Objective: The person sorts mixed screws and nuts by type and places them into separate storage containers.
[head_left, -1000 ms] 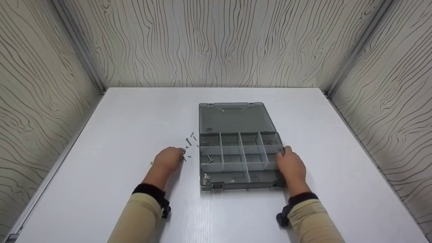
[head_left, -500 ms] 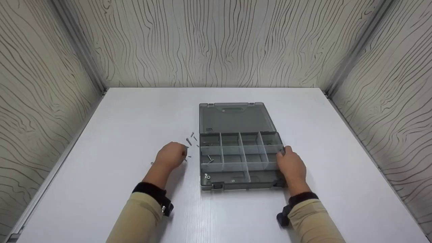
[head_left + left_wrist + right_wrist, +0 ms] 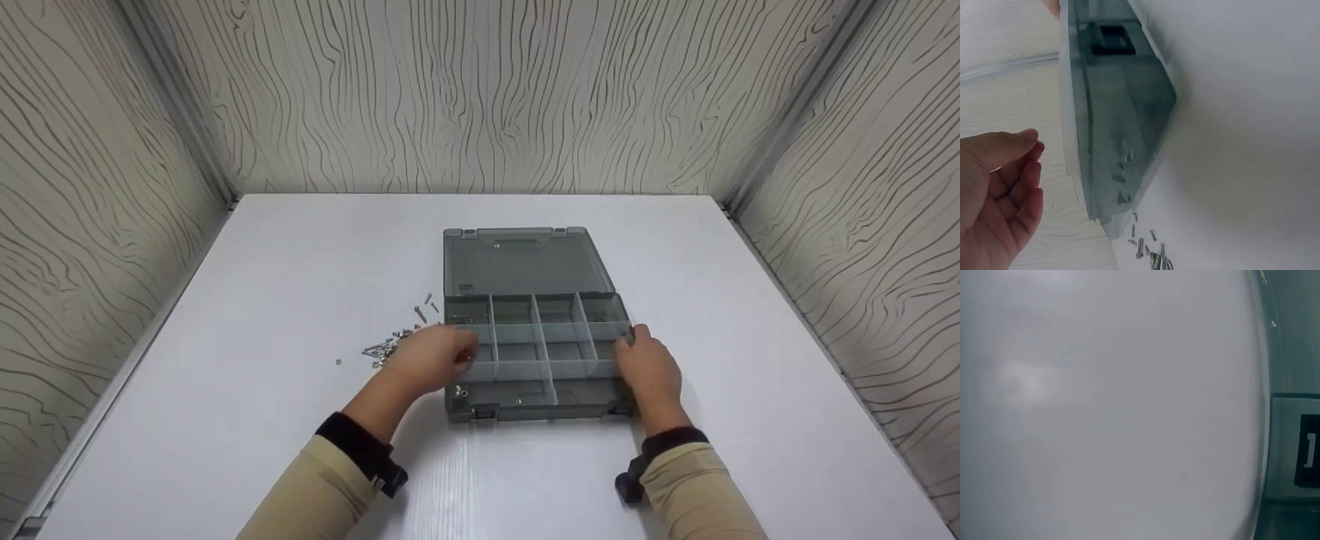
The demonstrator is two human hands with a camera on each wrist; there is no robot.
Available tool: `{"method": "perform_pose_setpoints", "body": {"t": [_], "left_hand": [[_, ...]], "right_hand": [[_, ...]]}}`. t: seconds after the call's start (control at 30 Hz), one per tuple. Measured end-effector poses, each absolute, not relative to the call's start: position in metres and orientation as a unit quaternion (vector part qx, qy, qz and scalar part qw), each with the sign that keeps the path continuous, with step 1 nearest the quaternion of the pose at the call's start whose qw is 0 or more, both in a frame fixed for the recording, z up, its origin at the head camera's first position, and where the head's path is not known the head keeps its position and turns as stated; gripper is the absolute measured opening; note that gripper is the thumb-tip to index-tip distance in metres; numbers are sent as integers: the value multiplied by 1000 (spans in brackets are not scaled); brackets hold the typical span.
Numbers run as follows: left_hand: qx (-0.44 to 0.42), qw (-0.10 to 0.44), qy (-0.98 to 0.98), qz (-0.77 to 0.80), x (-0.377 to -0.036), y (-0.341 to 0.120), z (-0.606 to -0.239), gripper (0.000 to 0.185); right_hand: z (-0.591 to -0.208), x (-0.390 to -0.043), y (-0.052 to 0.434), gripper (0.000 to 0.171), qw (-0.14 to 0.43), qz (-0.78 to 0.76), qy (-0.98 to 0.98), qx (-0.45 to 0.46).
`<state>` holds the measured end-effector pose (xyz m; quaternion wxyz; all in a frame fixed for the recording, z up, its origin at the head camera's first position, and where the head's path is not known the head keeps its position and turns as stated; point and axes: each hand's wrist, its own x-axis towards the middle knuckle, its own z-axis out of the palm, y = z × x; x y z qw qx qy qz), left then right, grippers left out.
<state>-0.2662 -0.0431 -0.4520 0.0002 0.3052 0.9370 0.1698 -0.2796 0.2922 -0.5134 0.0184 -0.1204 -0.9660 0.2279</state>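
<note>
A grey see-through compartment box (image 3: 592, 413) lies with its lid (image 3: 532, 262) folded back. My left hand (image 3: 427, 358) hangs over the box's left middle compartment. In the left wrist view the thumb (image 3: 1013, 143) meets the forefinger tip and the other fingers curl; I cannot tell whether anything small sits between them. My right hand (image 3: 651, 371) grips the box's right wall, thumb over the rim. A pile of small metal screws and nuts (image 3: 381, 347) lies left of the box, partly behind the left hand. Nuts (image 3: 461, 392) sit in the front left compartment.
A few screws (image 3: 420, 313) lie apart near the box's left edge, and one tiny piece (image 3: 338, 362) sits farther left. The white table (image 3: 262, 262) is bordered by patterned panels (image 3: 480, 97). A front latch (image 3: 1309, 450) shows in the right wrist view.
My left hand has moved right, from the screw pile to over the box's left compartments, uncovering the pile. The right hand and the box have stayed put.
</note>
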Motion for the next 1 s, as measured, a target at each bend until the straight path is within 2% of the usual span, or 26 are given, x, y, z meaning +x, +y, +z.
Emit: {"method": "perform_pose_setpoints", "body": {"t": [0.17,0.47,0.8,1.0], "left_hand": [[352,-15,930,107,-261,-38,-459,13],[360,-26,930,67,-258,-37,-461,12],[350,-30,931,99,-264,-43,-461,9],[290,-44,948,124,-274,-57,-461,4]], "right_hand": [[-512,-279,291,48,24,228,-966,-122],[-512,-279,292,48,17,231,-965,-121],[-511,-278,292,49,19,234,-964,-122],[-512,-279,292,50,11,232,-965,-124]]}}
